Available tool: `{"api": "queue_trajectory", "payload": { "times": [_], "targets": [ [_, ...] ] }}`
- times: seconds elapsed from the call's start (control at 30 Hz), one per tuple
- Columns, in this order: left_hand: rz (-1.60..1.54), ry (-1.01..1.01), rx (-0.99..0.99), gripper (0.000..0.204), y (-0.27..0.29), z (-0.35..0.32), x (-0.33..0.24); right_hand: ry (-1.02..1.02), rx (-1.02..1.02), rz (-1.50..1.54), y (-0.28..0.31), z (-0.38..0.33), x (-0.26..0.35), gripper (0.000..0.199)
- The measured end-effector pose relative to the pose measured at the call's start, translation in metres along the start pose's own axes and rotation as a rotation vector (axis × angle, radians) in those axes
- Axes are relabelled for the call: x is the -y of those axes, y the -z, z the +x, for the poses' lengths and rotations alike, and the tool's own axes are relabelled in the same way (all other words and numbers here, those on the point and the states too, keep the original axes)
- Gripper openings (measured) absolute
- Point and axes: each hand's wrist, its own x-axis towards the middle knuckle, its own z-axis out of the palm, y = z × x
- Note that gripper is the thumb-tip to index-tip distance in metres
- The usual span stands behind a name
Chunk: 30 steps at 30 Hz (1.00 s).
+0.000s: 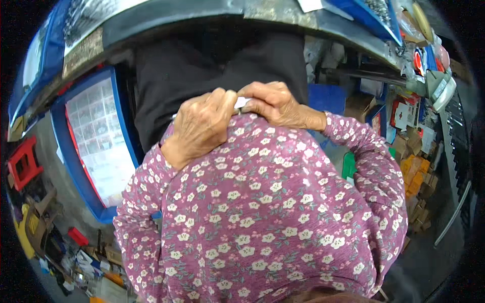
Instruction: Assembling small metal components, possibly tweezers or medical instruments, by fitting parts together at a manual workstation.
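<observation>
In the head view, held close to the front of a purple floral top [262,202], before dark trousers [172,76]: a small white piece [243,102]. Slants from lower left to upper right as far as it shows, with long axis roughly across the body; cannot tell which end counts as front, being so small and partly covered. Pinched at the right end by the right grip [279,105], thumb and forefinger closed on it. Beside the left end, knuckles uppermost, the left grip [201,122], fingers curled in; hides that end, so cannot tell whether pinching or only touching.

Beyond the knees, a tabletop [280,12] with a blue tray [353,12] at right. On the left, a blue-rimmed crate [68,144] with a pale sheet inside; farther out, a red stool [24,162]. To the right, orange items [414,174] near cardboard boxes [420,214].
</observation>
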Motion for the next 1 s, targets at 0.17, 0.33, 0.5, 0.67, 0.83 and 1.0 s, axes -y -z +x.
{"api": "queue_trajectory", "payload": {
  "times": [0.17, 0.33, 0.5, 0.67, 0.83, 1.0],
  "targets": [
    [-0.048, 0.029, 0.036, 0.011, 0.002, 0.010, 0.004, -0.096, 0.099, 0.079, 0.017, 0.008, 0.000, 0.014],
    [-0.142, 0.139, -0.027, 0.013, 0.012, 0.019, 0.005, -0.137, -0.008, 0.065, 0.050, 0.028, 0.007, 0.013],
    [-0.221, 0.228, -0.115, 0.014, 0.014, 0.029, 0.015, -0.199, -0.434, -0.130, 0.099, 0.059, 0.002, 0.015],
    [-0.254, 0.306, -0.127, 0.011, 0.020, 0.039, 0.020, -0.095, -0.538, -0.540, 0.142, 0.093, -0.028, 0.016],
    [-0.365, 0.346, -0.204, 0.007, 0.019, 0.047, 0.027, 0.011, -0.556, -0.777, 0.165, 0.119, -0.059, 0.013],
    [-0.381, 0.355, -0.203, 0.006, 0.020, 0.052, 0.029, -0.008, -0.417, -1.091, 0.172, 0.138, -0.070, 0.010]
  ]
}}
